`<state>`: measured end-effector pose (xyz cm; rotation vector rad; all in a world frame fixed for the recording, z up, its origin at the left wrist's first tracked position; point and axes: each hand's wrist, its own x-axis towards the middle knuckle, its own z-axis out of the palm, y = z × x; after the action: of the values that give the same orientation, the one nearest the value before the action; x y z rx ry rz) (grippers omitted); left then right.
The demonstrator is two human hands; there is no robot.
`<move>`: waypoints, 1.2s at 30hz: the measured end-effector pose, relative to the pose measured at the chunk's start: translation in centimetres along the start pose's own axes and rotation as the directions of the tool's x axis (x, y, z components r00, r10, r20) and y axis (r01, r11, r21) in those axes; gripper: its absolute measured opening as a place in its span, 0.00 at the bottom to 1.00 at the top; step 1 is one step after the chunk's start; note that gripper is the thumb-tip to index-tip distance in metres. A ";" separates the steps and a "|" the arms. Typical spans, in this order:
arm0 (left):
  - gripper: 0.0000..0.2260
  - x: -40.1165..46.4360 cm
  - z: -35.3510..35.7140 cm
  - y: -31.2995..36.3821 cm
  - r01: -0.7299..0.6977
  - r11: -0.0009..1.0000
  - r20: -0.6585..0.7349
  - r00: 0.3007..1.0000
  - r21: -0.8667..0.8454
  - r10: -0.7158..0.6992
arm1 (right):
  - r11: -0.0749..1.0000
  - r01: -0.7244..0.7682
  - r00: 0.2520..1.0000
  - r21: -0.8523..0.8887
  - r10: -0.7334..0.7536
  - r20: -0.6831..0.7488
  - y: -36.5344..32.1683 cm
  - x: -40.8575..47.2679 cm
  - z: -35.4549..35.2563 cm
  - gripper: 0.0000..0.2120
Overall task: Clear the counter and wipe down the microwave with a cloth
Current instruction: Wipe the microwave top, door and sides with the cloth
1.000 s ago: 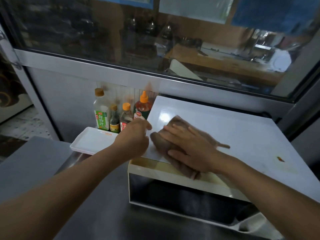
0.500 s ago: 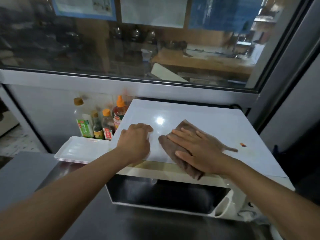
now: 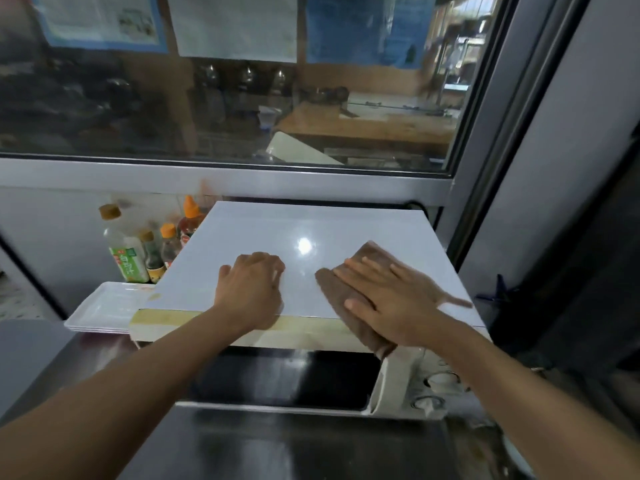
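Microwave top: right hand presses brown cloth, fingers straight; left hand curled, empty; bottle label illegible.

Kitchen, steel counter, sauce bottles, microwave
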<state>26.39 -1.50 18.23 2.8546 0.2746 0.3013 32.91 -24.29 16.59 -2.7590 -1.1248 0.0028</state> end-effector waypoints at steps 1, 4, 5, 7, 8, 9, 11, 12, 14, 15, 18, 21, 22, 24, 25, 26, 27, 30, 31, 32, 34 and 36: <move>0.13 -0.2 0.3 1.0 -0.033 0.999 0.003 0.999 -0.035 0.033 | 1.000 0.015 1.000 0.005 -0.014 -0.004 0.6 -1.2 0.0 0.26; 0.14 -0.8 1.2 3.7 -0.087 0.994 0.036 0.995 -0.067 0.089 | 0.999 -0.046 0.999 0.008 0.046 -0.010 3.7 -2.9 -0.8 0.25; 0.14 -0.9 1.4 4.2 -0.076 0.995 0.041 0.996 -0.060 0.078 | 0.997 -0.079 0.997 -0.011 0.079 -0.010 5.0 -2.8 -1.3 0.25; 0.15 -1.1 1.4 4.7 -0.044 0.998 0.042 0.998 -0.046 0.045 | 0.990 -0.140 0.990 -0.034 0.140 -0.003 6.7 -2.1 -2.1 0.24; 0.15 -1.2 1.4 4.8 -0.033 0.999 0.045 0.998 -0.041 0.035 | 0.986 -0.162 0.987 -0.037 0.162 -0.005 7.1 -1.6 -2.4 0.23; 0.15 -1.3 1.3 4.8 -0.027 0.999 0.048 0.998 -0.037 0.029 | 0.984 -0.175 0.985 -0.038 0.175 -0.012 7.2 -1.2 -2.5 0.23; 0.15 -1.6 1.3 5.0 -0.011 0.999 0.048 0.999 -0.047 0.014 | 0.981 -0.191 0.982 -0.033 0.190 -0.022 6.9 -1.1 -2.5 0.23; 0.15 -1.7 1.4 5.1 -0.001 0.998 0.040 0.999 -0.059 0.003 | 0.980 -0.199 0.980 -0.026 0.198 -0.021 6.6 -1.6 -2.3 0.23; 0.14 -2.1 1.6 5.3 0.011 0.998 0.015 1.000 -0.067 -0.010 | 0.982 -0.187 0.982 -0.012 0.187 -0.025 5.8 -3.4 -1.7 0.25; 0.13 -2.2 1.6 5.3 0.014 0.998 0.002 1.000 -0.065 -0.014 | 0.986 -0.164 0.986 -0.008 0.164 -0.038 5.5 -4.6 -1.3 0.27; 0.12 -2.8 1.4 4.5 0.020 0.998 -0.016 1.000 -0.057 -0.021 | 0.998 -0.065 0.995 0.025 0.067 -0.079 5.5 -8.4 -0.7 0.30; 0.10 -3.6 0.7 2.5 0.043 0.999 -0.040 0.998 -0.021 -0.044 | 0.994 0.036 0.999 0.106 -0.037 0.002 7.3 -11.2 -1.3 0.34; 0.09 -3.8 0.5 1.6 0.050 0.999 -0.049 0.998 0.003 -0.050 | 0.996 0.048 0.999 0.070 -0.050 0.021 7.8 -11.7 -1.3 0.37; 0.10 -4.1 0.0 0.1 0.058 0.998 -0.051 0.997 0.022 -0.057 | 0.999 0.015 1.000 -0.043 -0.015 -0.001 7.9 -11.9 -1.0 0.38; 0.10 -4.2 -0.2 -0.4 0.061 0.998 -0.046 0.997 0.009 -0.061 | 0.995 -0.008 0.999 -0.096 0.004 -0.034 7.4 -11.6 -0.9 0.36; 0.11 -4.3 -0.3 -0.7 0.057 0.998 -0.042 0.997 -0.005 -0.057 | 0.988 -0.022 0.998 -0.152 0.013 -0.061 6.6 -11.2 -0.7 0.34; 0.12 -4.4 -0.3 -0.9 0.045 0.999 -0.042 0.998 -0.012 -0.046 | 0.976 -0.025 0.997 -0.216 0.008 -0.079 5.4 -10.6 -0.6 0.33; 0.12 -4.4 -0.3 -1.2 0.013 1.000 -0.044 0.999 -0.023 -0.014 | 0.952 -0.008 0.997 -0.307 -0.015 -0.073 0.8 -7.6 0.0 0.33; 0.13 -4.4 -0.5 -1.3 0.004 0.999 -0.032 0.999 -0.035 -0.005 | 0.955 -0.003 0.998 -0.297 -0.017 -0.063 -1.2 -6.3 0.4 0.33; 0.13 -4.4 -0.6 -1.6 -0.007 0.998 -0.018 1.000 -0.055 0.006 | 0.958 0.007 0.998 -0.287 -0.025 -0.060 -3.3 -4.9 0.9 0.33; 0.15 -4.7 -1.1 -2.4 -0.035 0.994 0.007 0.999 -0.101 0.036 | 0.963 0.041 0.997 -0.268 -0.059 -0.058 -7.1 -2.3 1.8 0.33; 0.15 -5.0 -1.6 -3.6 -0.034 0.992 0.000 0.999 -0.123 0.034 | 0.960 0.072 0.995 -0.270 -0.089 -0.049 -8.8 -0.8 2.1 0.32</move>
<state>20.63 1.25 17.87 2.7401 0.1995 0.3110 26.09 -18.34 15.78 -2.9172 -1.3080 -0.2604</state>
